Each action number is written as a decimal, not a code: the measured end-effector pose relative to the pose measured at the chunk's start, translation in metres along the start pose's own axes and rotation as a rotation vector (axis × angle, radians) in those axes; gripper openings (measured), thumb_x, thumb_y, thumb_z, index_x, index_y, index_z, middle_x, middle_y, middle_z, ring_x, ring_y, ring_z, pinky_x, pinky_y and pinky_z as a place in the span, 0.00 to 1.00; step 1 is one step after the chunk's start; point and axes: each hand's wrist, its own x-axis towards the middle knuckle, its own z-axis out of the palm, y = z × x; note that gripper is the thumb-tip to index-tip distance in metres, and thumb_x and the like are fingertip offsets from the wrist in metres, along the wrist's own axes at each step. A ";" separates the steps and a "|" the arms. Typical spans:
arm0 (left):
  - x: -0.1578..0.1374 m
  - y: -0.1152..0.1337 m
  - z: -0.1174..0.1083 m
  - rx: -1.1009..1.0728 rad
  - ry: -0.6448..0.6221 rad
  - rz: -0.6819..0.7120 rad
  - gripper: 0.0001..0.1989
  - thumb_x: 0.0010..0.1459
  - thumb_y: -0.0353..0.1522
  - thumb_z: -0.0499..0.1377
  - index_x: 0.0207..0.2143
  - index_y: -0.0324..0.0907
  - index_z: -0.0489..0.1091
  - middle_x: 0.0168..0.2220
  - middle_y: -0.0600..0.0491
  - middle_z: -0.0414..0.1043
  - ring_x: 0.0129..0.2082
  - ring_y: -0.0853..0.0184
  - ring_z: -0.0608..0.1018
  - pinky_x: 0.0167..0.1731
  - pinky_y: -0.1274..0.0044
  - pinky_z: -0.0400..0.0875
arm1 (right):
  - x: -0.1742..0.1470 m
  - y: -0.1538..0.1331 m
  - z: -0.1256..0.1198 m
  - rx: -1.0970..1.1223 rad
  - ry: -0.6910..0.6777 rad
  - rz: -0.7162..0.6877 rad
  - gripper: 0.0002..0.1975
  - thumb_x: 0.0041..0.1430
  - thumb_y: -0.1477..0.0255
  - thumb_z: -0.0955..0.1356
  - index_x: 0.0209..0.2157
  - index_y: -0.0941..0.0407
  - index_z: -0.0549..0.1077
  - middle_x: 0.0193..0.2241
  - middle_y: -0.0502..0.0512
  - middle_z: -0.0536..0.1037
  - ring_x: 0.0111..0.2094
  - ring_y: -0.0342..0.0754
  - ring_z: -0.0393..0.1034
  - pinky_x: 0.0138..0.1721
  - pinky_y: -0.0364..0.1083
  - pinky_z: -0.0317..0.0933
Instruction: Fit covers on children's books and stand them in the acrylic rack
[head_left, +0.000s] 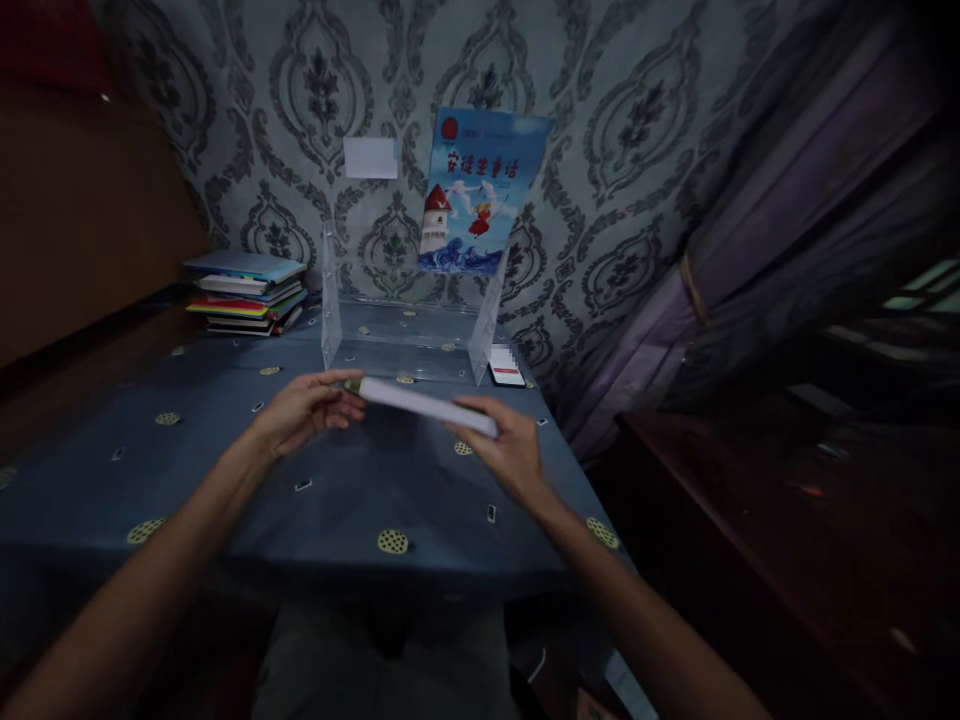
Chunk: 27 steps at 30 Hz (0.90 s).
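A book (pixel 427 404) is held level above the table, its pale page edge turned toward me. My right hand (pixel 504 445) is closed around its right end, thumb on top and fingers beneath. At the left end, my left hand (pixel 311 410) pinches the corner, with its lower fingers loosely curled below. The book's cover is hardly visible from this angle. Just beyond the book stands a clear acrylic stand (pixel 330 300) with upright side panels.
A stack of books (pixel 251 295) sits at the back left of the patterned tablecloth (pixel 225 500). A blue storybook poster (pixel 480 200) and a white card (pixel 370 158) are at the wallpapered back. A phone (pixel 508 366) lies right of the stand; a purple curtain (pixel 652 310) hangs beyond.
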 end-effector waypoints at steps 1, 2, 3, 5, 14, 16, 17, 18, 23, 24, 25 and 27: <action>0.007 0.005 -0.001 0.055 0.000 0.048 0.19 0.51 0.29 0.65 0.47 0.35 0.78 0.30 0.48 0.79 0.26 0.67 0.79 0.24 0.80 0.73 | 0.017 -0.001 -0.002 0.023 0.063 0.008 0.15 0.56 0.63 0.74 0.44 0.54 0.81 0.40 0.55 0.84 0.40 0.53 0.79 0.44 0.51 0.73; 0.014 0.008 -0.003 0.123 0.006 0.104 0.18 0.50 0.32 0.67 0.45 0.36 0.79 0.27 0.51 0.78 0.23 0.69 0.77 0.22 0.81 0.69 | 0.034 -0.002 -0.003 0.050 0.110 0.007 0.16 0.55 0.61 0.75 0.42 0.55 0.81 0.38 0.54 0.83 0.39 0.52 0.78 0.42 0.50 0.72; 0.022 0.011 -0.005 0.194 0.021 0.164 0.17 0.49 0.34 0.69 0.42 0.36 0.80 0.25 0.53 0.76 0.21 0.71 0.73 0.20 0.82 0.65 | 0.050 -0.002 -0.002 0.082 0.138 0.007 0.17 0.53 0.60 0.75 0.41 0.55 0.80 0.36 0.53 0.83 0.36 0.50 0.77 0.39 0.48 0.71; 0.038 0.015 -0.010 0.298 0.076 0.285 0.16 0.45 0.36 0.72 0.37 0.37 0.81 0.23 0.56 0.74 0.21 0.73 0.68 0.21 0.82 0.62 | 0.079 0.002 0.003 0.163 0.165 0.004 0.17 0.51 0.59 0.76 0.38 0.56 0.79 0.32 0.50 0.81 0.33 0.47 0.74 0.36 0.45 0.69; 0.094 -0.029 -0.017 0.074 0.237 0.427 0.37 0.34 0.56 0.72 0.40 0.39 0.77 0.38 0.48 0.82 0.41 0.58 0.80 0.45 0.70 0.74 | 0.111 0.054 0.079 0.521 0.059 0.155 0.22 0.49 0.49 0.73 0.31 0.54 0.71 0.26 0.49 0.76 0.32 0.47 0.73 0.38 0.46 0.69; 0.101 -0.045 -0.016 0.030 0.279 0.419 0.39 0.36 0.60 0.69 0.40 0.38 0.76 0.37 0.47 0.82 0.41 0.57 0.81 0.45 0.69 0.74 | 0.099 0.067 0.094 0.514 0.054 0.167 0.24 0.49 0.47 0.72 0.30 0.54 0.70 0.26 0.49 0.76 0.32 0.48 0.73 0.38 0.46 0.69; 0.103 -0.053 -0.016 0.015 0.300 0.417 0.38 0.37 0.61 0.69 0.39 0.38 0.76 0.37 0.47 0.82 0.42 0.56 0.81 0.46 0.69 0.74 | 0.093 0.073 0.100 0.511 0.051 0.176 0.24 0.49 0.46 0.71 0.31 0.54 0.70 0.27 0.50 0.77 0.32 0.48 0.73 0.38 0.46 0.68; 0.105 -0.059 -0.016 0.002 0.318 0.416 0.38 0.38 0.61 0.69 0.38 0.38 0.76 0.37 0.47 0.82 0.43 0.56 0.81 0.47 0.69 0.74 | 0.087 0.078 0.104 0.509 0.047 0.185 0.25 0.51 0.46 0.71 0.32 0.55 0.70 0.28 0.51 0.77 0.33 0.49 0.73 0.38 0.46 0.68; 0.108 -0.070 -0.013 -0.059 0.354 0.404 0.40 0.41 0.64 0.65 0.39 0.38 0.77 0.39 0.46 0.83 0.49 0.53 0.80 0.50 0.69 0.73 | 0.072 0.097 0.116 0.499 0.016 0.231 0.25 0.54 0.46 0.69 0.37 0.55 0.72 0.31 0.53 0.78 0.37 0.51 0.74 0.40 0.47 0.69; 0.108 -0.069 -0.013 -0.071 0.354 0.399 0.41 0.41 0.65 0.64 0.40 0.38 0.77 0.40 0.46 0.83 0.50 0.53 0.80 0.50 0.68 0.73 | 0.071 0.100 0.117 0.498 0.011 0.237 0.25 0.54 0.46 0.69 0.38 0.55 0.72 0.32 0.53 0.78 0.38 0.51 0.74 0.41 0.47 0.69; 0.109 -0.069 -0.013 -0.081 0.352 0.395 0.41 0.40 0.65 0.64 0.40 0.38 0.77 0.40 0.45 0.83 0.51 0.52 0.80 0.51 0.67 0.73 | 0.070 0.102 0.118 0.499 0.007 0.242 0.26 0.54 0.46 0.69 0.38 0.55 0.73 0.32 0.52 0.78 0.39 0.51 0.74 0.42 0.47 0.69; 0.109 -0.069 -0.013 -0.098 0.346 0.387 0.43 0.41 0.66 0.63 0.41 0.38 0.78 0.41 0.44 0.83 0.52 0.51 0.79 0.52 0.65 0.73 | 0.070 0.105 0.119 0.503 -0.005 0.250 0.26 0.54 0.46 0.69 0.39 0.55 0.73 0.33 0.52 0.78 0.39 0.51 0.74 0.42 0.47 0.69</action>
